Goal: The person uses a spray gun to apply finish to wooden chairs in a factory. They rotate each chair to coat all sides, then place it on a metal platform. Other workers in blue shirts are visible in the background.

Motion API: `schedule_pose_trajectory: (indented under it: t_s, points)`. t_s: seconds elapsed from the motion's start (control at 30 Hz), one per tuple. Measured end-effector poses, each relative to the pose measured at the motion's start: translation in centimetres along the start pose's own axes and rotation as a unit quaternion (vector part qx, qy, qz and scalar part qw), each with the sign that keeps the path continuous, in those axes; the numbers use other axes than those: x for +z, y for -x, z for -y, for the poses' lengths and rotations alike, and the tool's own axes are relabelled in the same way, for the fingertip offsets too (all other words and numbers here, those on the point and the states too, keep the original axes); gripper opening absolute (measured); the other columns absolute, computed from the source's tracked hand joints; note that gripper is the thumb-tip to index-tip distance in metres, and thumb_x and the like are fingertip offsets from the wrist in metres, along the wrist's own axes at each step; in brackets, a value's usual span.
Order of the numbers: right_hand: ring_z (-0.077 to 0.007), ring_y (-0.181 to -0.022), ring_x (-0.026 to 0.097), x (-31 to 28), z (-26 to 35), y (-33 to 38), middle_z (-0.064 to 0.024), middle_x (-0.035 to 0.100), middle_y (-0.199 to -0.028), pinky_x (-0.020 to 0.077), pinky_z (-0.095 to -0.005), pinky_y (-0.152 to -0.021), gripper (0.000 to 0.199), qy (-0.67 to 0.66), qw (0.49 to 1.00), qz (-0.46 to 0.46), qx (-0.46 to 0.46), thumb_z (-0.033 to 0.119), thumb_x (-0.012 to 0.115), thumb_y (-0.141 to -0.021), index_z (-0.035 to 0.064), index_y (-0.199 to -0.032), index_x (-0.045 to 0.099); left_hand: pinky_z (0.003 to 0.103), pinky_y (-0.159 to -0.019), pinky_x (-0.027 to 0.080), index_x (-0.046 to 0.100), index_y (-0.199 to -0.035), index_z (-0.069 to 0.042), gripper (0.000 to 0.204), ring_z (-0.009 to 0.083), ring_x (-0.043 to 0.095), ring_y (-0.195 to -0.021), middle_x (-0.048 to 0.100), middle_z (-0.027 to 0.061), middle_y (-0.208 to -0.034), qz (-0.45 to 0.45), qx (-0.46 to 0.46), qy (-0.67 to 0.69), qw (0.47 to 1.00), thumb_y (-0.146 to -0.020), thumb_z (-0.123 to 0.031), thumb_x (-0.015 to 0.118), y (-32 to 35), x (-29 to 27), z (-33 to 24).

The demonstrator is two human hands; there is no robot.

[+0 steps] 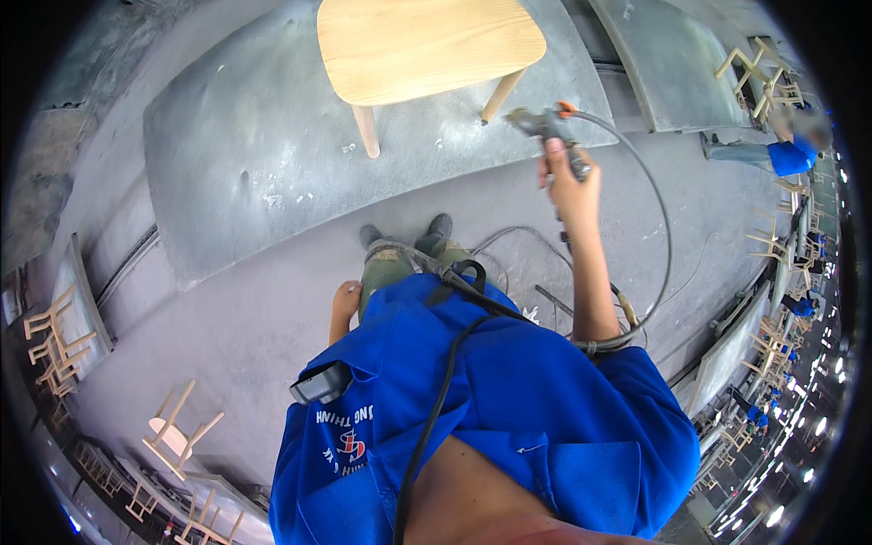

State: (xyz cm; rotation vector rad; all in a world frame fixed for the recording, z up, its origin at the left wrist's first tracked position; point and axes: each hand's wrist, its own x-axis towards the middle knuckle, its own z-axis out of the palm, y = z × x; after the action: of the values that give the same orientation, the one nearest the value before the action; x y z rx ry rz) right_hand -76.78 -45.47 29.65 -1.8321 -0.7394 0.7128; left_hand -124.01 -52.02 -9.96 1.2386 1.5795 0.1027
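R hand [572, 186] – fingers clamped on gun [552, 125], wrapped round its grip; gun body sticks out ahead of them, front end blurred, pointing left. Orange fitting [567, 109] just beyond fingertips; grey hose [669, 238] runs from it, loops out to right of fingers & comes back near the elbow.

Seat [431, 50] (pale wood, rounded corners) is ahead & left of R fingers, upright on grey table [213, 173]; 2 legs in view, rest cut off or hidden. Nearer leg [502, 96] stands just left of gun's front end; can't tell exact gap, depth unclear.

L hand [345, 296] low by L thigh, well apart from seat & gun. Finger state – can't tell, small & partly turned away.

Shoes [440, 225] on floor btwn the two hands, just short of table edge. Further out, ahead & right of R fingers: 2nd table [672, 77], then co-worker in blue top [792, 156] w/ chair frames nearby. Behind & left of L fingers: a chair [171, 436] on floor.
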Motion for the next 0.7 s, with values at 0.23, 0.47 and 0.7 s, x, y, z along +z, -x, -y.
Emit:
schedule_pose_trajectory:
  t_s: [0.23,0.47,0.7]
  points:
    - [-0.0065,-0.058,0.053,4.4,-1.4,3.3,0.0019,0.057,-0.065,0.043,-0.0244,-0.054,0.037,-0.033,0.998,0.06,0.003,0.035,0.068,-0.1,0.0039,-0.081,0.064,0.035,-0.075,0.055,0.07,-0.115,-0.004,0.033,0.0207,0.069,-0.078,0.074,0.0125,-0.091,0.005,0.059,0.07,0.996,-0.096,-0.029,0.064,-2.1,-3.1,-1.2]
    - [-0.0058,-0.055,0.052,-0.6,-3.8,1.9,0.0007,0.057,-0.064,0.0405,-0.0238,-0.053,0.04,0.026,0.974,-0.222,-0.042,0.038,0.069,-0.1,0.0033,-0.081,0.066,0.033,-0.072,0.055,0.07,-0.115,-0.001,0.029,0.0193,0.069,-0.079,0.074,0.0127,-0.092,-0.012,-0.023,0.083,0.996,-0.097,-0.023,0.063,0.6,-9.1,4.0]
    - [-0.0088,-0.053,0.052,6.1,-6.7,5.3,-0.0003,0.055,-0.066,0.0336,-0.0226,-0.04,0.064,-0.259,0.96,-0.035,0.103,0.063,0.042,-0.104,0.0026,-0.109,0.062,0.039,-0.089,0.053,0.069,-0.119,-0.003,0.041,0.0287,0.071,-0.098,0.075,0.0146,-0.104,0.095,0.112,-0.205,0.968,-0.096,-0.036,0.064,1.8,-12.3,9.6]
